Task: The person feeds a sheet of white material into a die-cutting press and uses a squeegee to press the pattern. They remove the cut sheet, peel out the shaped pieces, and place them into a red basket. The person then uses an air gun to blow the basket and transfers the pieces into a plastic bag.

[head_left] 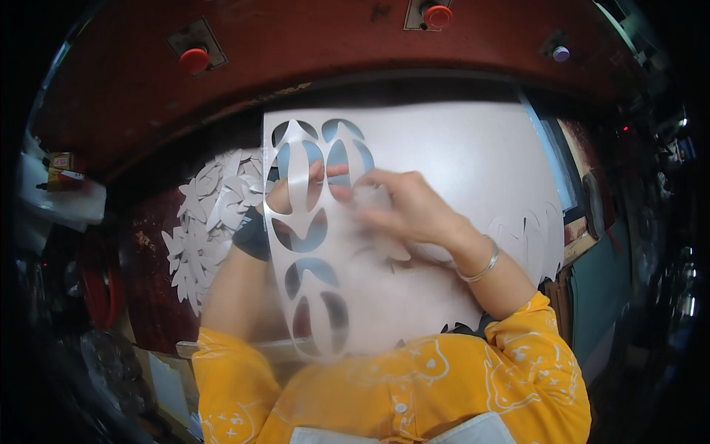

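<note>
Head view: your left hand is behind the big pale sheet, skin showing through the leaf-like cut-outs near its upper left corner, grip partly hidden so can't tell if it's clenched or released. Your right hand is over the sheet's front, just right of those holes, fingers bent and blurred by a pale piece, can't tell if it's grasping it. Sheet spans the middle between you and the red machine, with loose pale cut-outs heaped just left of it.
</note>
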Action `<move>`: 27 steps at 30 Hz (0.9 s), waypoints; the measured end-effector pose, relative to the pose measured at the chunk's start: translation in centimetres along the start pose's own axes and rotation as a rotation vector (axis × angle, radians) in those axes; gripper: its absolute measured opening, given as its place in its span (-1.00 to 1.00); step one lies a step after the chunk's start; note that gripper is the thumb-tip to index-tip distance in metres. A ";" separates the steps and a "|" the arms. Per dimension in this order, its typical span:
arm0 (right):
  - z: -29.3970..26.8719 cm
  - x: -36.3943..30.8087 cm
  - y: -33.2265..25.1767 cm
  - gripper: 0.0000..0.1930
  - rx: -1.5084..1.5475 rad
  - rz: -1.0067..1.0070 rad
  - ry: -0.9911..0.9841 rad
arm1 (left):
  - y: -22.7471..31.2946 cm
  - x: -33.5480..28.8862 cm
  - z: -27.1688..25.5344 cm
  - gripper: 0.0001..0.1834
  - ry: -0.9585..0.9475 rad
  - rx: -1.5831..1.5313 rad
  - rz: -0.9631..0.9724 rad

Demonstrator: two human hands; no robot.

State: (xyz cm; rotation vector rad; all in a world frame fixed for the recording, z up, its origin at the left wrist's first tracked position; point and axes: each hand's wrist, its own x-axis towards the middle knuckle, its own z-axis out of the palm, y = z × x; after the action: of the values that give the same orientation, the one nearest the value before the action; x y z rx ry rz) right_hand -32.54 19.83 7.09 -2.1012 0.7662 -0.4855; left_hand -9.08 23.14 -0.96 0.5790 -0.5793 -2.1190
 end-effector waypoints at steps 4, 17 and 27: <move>2.5 -0.9 0.2 -0.57 -0.114 0.021 0.047 | -0.6 -0.8 1.7 -0.36 -0.051 -0.100 0.047; 3.6 -1.3 1.7 -0.82 -0.027 -0.006 0.319 | -6.8 -3.7 5.8 -0.52 0.354 0.125 0.451; -2.9 -4.3 1.7 -0.83 1.129 -0.344 0.148 | -10.7 -7.2 -0.9 -0.64 0.045 0.237 0.165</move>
State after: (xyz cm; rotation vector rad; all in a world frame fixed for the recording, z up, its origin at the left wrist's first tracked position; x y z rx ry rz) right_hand -38.01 20.22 7.07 -1.1169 0.0948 -0.9830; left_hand -11.13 34.62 -6.53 0.6841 -0.8304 -1.8913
